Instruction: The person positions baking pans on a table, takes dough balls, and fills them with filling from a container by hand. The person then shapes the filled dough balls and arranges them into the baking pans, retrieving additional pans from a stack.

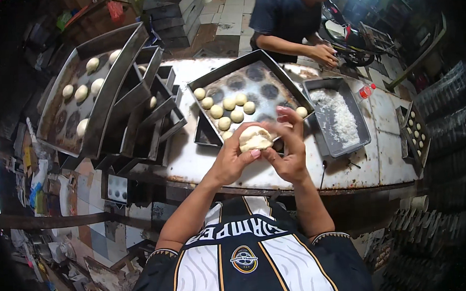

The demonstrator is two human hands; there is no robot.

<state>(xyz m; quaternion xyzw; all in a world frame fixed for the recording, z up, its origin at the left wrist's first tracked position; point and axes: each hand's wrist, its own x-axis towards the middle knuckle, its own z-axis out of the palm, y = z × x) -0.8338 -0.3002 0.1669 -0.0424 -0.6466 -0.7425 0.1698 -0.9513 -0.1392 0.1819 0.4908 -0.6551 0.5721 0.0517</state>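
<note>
A pale lump of dough (255, 138) with a creased surface is held up over the near edge of the table. My left hand (229, 159) grips it from the left, thumb pressed on its lower side. Around its right side curve the thumb and fingers of my right hand (289, 153), with some fingers raised and slightly blurred. Just beyond my hands is a dark metal tray (287, 71). Several round dough balls (236, 116) sit in its left part, and a single dough ball (301, 112) lies in its right corner.
Stacked metal trays (90, 95), some holding dough balls, lean at the left. A grey tub (361, 107) of white shreds (340, 121) stands right, near a red-capped bottle (366, 91). Another tray (416, 136) of dough balls is far right. A person (284, 24) stands across the table (386, 158).
</note>
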